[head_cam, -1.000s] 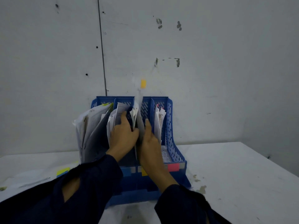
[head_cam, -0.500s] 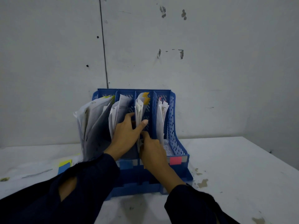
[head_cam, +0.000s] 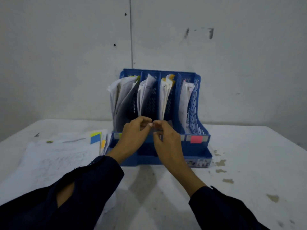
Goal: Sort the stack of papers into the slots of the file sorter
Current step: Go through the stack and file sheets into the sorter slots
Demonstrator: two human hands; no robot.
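Observation:
A blue file sorter (head_cam: 197,113) with several upright slots stands on the white table against the wall. White sheets fill the leftmost slot (head_cam: 123,93), the second slot (head_cam: 146,92), the third slot (head_cam: 165,95) with orange tabs on top, and the rightmost slot (head_cam: 185,97). My left hand (head_cam: 132,138) and my right hand (head_cam: 167,143) hover side by side at the sorter's front lip, fingertips nearly meeting, fingers loosely curled with nothing visible in them. The paper stack (head_cam: 58,156) lies flat on the table to the left of the sorter.
Blue and yellow sticky tabs (head_cam: 95,137) lie on the stack's far corner. A pink label (head_cam: 196,139) marks the sorter's front right. Brown stains (head_cam: 221,162) dot the table (head_cam: 249,155) on the right. The wall stands right behind the sorter.
Both hands have come out of the middle slots and drawn back to the sorter's front lip. The sheet with the orange tab now stands in the third slot.

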